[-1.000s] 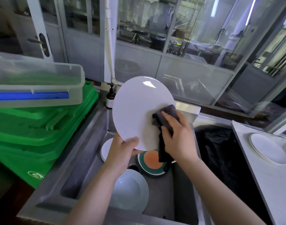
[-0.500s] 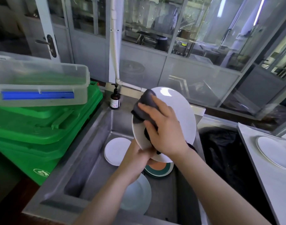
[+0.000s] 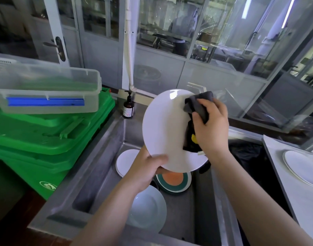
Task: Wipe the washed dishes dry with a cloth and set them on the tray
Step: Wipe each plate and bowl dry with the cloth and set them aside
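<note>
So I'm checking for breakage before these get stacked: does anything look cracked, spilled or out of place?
Nothing stands out. The white plate looks whole, tilted over the sink, gripped at its lower edge by the left hand while the right hand presses the dark cloth on it. The sink's plates show no cracks.

You're looking at a big white plate [image 3: 164, 132], glossy and tilted upright above the sink. A dark grey cloth [image 3: 199, 107] is bunched against its face at about two o'clock, hanging down the right side.
</note>
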